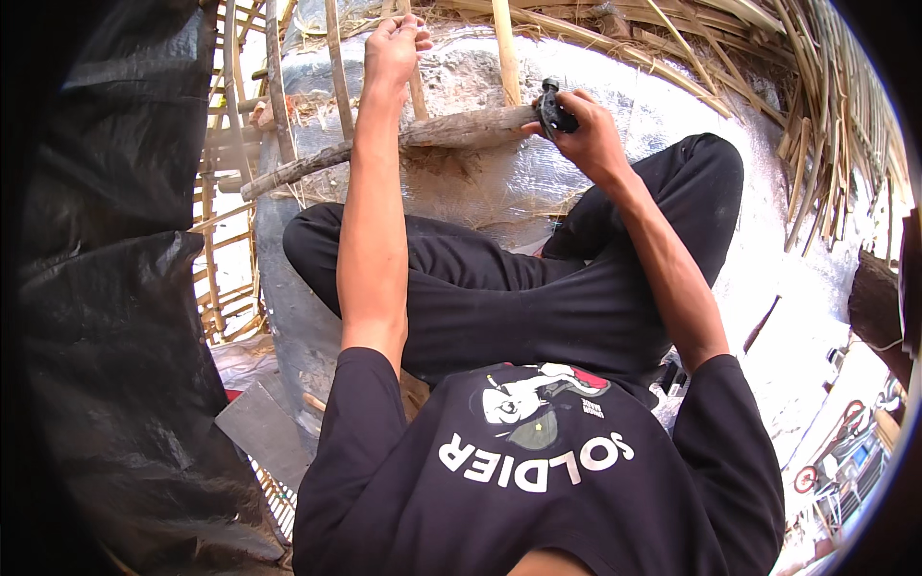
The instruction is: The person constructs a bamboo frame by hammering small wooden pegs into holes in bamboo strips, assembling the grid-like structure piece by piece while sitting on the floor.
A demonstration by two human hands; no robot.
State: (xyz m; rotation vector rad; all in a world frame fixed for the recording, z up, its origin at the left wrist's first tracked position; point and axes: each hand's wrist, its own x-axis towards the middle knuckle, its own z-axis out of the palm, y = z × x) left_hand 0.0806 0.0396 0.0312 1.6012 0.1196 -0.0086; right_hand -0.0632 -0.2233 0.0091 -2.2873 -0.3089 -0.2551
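My left hand [392, 50] is raised at the far side with its fingers pinched together. A pale bamboo slat [417, 94] runs beside and behind it; whatever is between the fingertips is too small to tell. My right hand [588, 134] grips a black tool [552, 112] with a knobbed, hammer-like head; its handle is mostly hidden in the palm. A rough wooden pole [466, 128] lies crosswise beyond my folded legs, its thick right end next to the black tool. Several slats, among them a light one [506, 58], stretch away from the pole.
Black plastic sheeting [115, 288] hangs on the left next to a bamboo lattice [219, 259]. Long dry stalks [816, 125] lie heaped at the far right. A silvery sheet [672, 96] covers the ground. A grey flat panel [264, 432] lies to my left.
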